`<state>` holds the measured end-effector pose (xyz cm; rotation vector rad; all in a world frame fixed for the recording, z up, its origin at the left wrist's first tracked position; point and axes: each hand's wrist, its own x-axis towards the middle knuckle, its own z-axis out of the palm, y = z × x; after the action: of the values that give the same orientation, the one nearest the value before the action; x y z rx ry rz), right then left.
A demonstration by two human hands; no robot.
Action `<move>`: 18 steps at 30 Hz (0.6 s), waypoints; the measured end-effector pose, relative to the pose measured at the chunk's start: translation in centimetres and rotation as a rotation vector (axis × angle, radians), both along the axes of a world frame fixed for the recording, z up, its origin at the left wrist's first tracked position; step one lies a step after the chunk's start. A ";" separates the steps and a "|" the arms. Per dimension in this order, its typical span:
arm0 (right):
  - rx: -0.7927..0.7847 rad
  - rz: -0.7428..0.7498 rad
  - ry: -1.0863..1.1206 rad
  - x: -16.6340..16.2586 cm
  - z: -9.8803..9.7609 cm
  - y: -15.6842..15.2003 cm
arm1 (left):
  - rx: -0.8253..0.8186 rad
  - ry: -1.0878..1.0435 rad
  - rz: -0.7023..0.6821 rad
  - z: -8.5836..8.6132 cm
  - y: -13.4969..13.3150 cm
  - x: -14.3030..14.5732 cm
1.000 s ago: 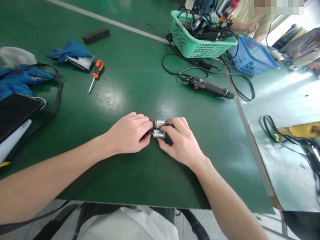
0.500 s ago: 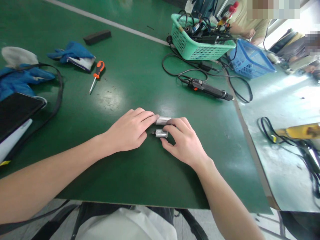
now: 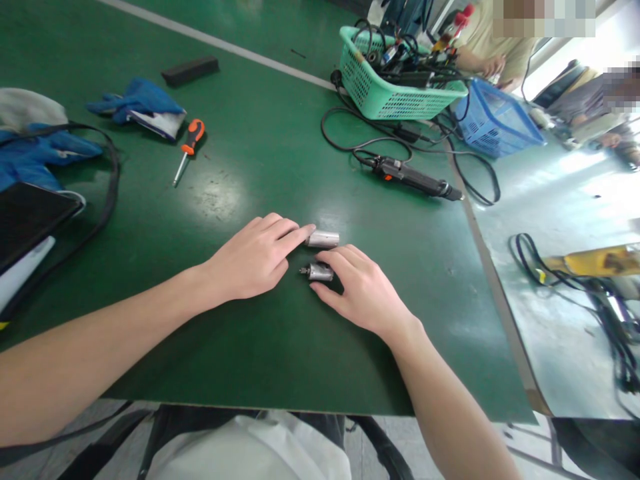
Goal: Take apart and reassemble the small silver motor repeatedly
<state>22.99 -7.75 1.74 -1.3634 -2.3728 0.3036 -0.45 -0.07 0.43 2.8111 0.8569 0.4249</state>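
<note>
Green bench (image 3: pixel 260 160), seen from above and in front of the person. Far left: blue gloves (image 3: pixel 45 150) and a black cable. Further in, a small orange-handled screwdriver (image 3: pixel 187 148) lies flat, tip toward the near edge.

Left hand (image 3: pixel 250 260) lies palm down on the bench, fingers stretched out to the right. Grip open, holding nothing. Index fingertip touches the left end of the far cylinder (image 3: pixel 323 239).

Far cylinder: plain silver metal, lying on its side at mid-bench, long axis left to right and roughly parallel to the near edge.

Near cylinder (image 3: pixel 317 272): just beside the first, on the person's side, also on its side with the same left-right axis. A short dark stub sticks out of its left end, pointing toward the left hand.

Right hand (image 3: pixel 365 293) comes in from the right. Fingers curl over the right end of the near cylinder, thumb just beside its near side. Cannot tell whether the grip actually clamps it.

Right and further back: a black electric driver (image 3: pixel 410 177) with a looped cord, a green basket (image 3: pixel 395 93) full of cables, and a blue basket (image 3: pixel 493 123).
</note>
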 end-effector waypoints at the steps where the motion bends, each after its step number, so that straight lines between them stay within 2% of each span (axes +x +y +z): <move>1: 0.000 0.005 0.005 0.0 0.0 0.0 | 0.001 -0.001 -0.001 0.0 0.0 0.0; 6: -0.016 0.015 0.006 -0.1 0.2 0.1 | 0.011 -0.019 0.008 0.0 0.0 0.1; 11: -0.021 0.013 0.027 0.0 0.0 0.1 | 0.047 -0.038 0.024 0.8 -0.3 0.3; 18: 0.000 -0.001 0.068 -0.5 -0.8 0.1 | 0.060 0.001 -0.140 0.3 -0.7 0.3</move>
<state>22.53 -7.62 0.95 -1.3330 -2.3166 0.3443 -0.17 -0.76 0.74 2.9029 0.6517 0.4348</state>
